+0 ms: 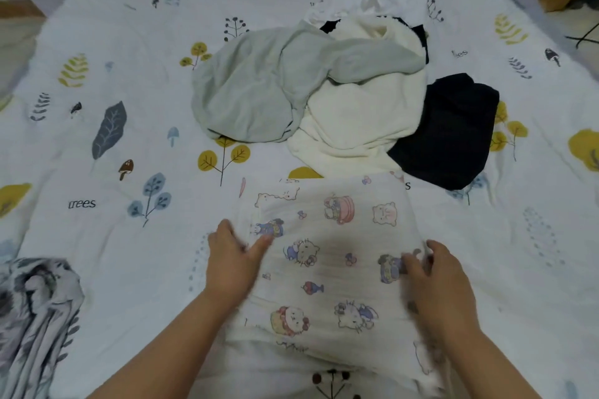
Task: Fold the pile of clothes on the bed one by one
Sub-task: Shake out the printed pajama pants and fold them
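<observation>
One garment, a cartoon-print cloth [327, 256], lay spread flat on the bed [129, 74] in front of the pile [324, 87], apparently mid-fold; the pale green, cream, white and black pieces of that pile were all unfolded, so most of the work remained. The left hand [233, 262] rested open on the cloth's left edge, while the right hand [434, 275] pinched its right edge with curled fingers.

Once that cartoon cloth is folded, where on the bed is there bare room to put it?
The widest free patch is left of the cartoon cloth, between the left hand, the grey-green garment and the leaf-print fabric. A smaller patch lies right of the right hand, below the black garment. The centre, around the cream garment, is crowded.
</observation>
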### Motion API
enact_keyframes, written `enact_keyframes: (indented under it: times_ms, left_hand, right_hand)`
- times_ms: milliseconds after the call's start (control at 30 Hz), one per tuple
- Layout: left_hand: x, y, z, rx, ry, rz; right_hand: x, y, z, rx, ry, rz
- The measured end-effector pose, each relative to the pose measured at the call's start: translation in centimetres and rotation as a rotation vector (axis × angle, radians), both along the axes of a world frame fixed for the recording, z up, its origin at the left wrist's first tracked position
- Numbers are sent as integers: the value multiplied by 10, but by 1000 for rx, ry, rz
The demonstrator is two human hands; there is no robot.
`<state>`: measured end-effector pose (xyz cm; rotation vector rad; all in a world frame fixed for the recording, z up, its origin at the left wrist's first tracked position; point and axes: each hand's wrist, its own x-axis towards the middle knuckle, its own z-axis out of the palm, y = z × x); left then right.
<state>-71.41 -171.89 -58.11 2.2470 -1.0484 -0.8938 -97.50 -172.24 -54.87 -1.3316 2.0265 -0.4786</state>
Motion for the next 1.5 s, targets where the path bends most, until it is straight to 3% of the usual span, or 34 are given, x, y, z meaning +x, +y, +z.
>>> enact_keyframes:
  times_ms: [100, 233, 367, 600, 833, 1033, 1267, 1500]
  left_hand:
    - [10, -2, 3, 107, 140, 39]
    - [15, 0, 12, 150, 315, -3]
    - [7, 8, 32, 61, 238, -88]
    - [18, 37, 103, -107, 263, -7]
    - [69, 100, 196, -191, 349, 258]
    - [120, 184, 245, -293, 359, 527]
    - [171, 279, 259, -348, 264, 932]
    - [193, 337, 222, -397, 232, 1279]
  right_hand:
    - [-1, -7, -6, 82, -42, 20]
    - [-5, -17, -3, 197, -263, -55]
    - [-3, -14, 16, 132, -243, 26]
    - [15, -14, 88, -5, -266, 134]
    - [77, -21, 170, -50, -320, 344]
    - [176, -2, 210, -13, -333, 651]
    - [316, 34, 230, 8, -297, 1047]
    - [453, 81, 234, -81, -82, 1469]
